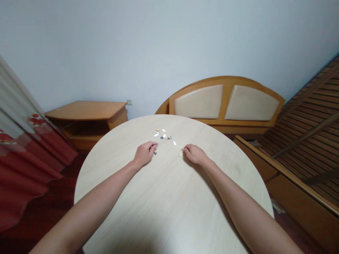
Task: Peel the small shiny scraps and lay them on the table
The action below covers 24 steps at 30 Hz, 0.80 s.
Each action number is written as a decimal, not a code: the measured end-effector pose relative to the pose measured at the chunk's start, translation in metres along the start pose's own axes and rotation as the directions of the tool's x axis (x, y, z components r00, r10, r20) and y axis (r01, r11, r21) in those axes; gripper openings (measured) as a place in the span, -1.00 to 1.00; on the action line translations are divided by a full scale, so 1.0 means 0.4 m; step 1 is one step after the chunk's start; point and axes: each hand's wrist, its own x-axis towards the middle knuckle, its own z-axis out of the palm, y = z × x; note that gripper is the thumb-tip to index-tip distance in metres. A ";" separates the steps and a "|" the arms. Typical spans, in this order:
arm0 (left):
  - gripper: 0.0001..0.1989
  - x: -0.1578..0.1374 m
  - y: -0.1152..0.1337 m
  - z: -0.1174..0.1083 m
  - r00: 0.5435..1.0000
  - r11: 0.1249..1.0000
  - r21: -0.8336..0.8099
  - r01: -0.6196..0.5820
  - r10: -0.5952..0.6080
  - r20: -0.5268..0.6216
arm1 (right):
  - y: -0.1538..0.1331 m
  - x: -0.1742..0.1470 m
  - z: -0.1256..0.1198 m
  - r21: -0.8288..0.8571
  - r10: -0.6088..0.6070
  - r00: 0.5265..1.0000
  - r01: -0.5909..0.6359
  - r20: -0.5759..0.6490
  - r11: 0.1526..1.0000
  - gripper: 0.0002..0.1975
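My left hand [144, 153] is at the middle of the round table [169, 197], its fingers closed in a pinch. What it holds, if anything, is too small to make out. A grey-blue bit [157, 145] shows at its fingertips, and a small dark piece [155, 153] lies just beside them. Opposite, my right hand [195, 153] pinches a small tan flat piece [183, 150]. Another pale tan piece [180, 154] lies on the tabletop by those fingers. Between and beyond both hands are several scattered small flat pieces, including a white piece [174, 143] and a dark grey piece [162, 137].
A wooden cabinet [87, 109] stands behind the table on the left, near a red and white curtain [31, 158]. Behind on the right is a headboard [227, 81] with cream panels. A wooden bed rail [286, 176] and a slatted panel [312, 134] flank the right side.
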 end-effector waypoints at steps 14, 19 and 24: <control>-0.77 0.006 -0.024 -0.001 1.000 0.999 0.008 0.031 -0.031 -0.007 | -0.021 -0.007 0.001 0.067 0.043 0.999 -0.043 0.015 0.997 -0.73; -0.77 0.011 -0.033 -0.007 0.997 0.998 0.012 0.069 -0.069 -0.027 | -0.020 -0.007 0.012 0.169 0.079 0.996 -0.071 -0.041 0.983 -0.75; -0.78 0.013 -0.045 -0.002 0.995 0.995 -0.005 0.097 -0.097 -0.034 | -0.009 0.045 0.028 0.327 0.197 0.960 -0.125 -0.199 0.937 -0.74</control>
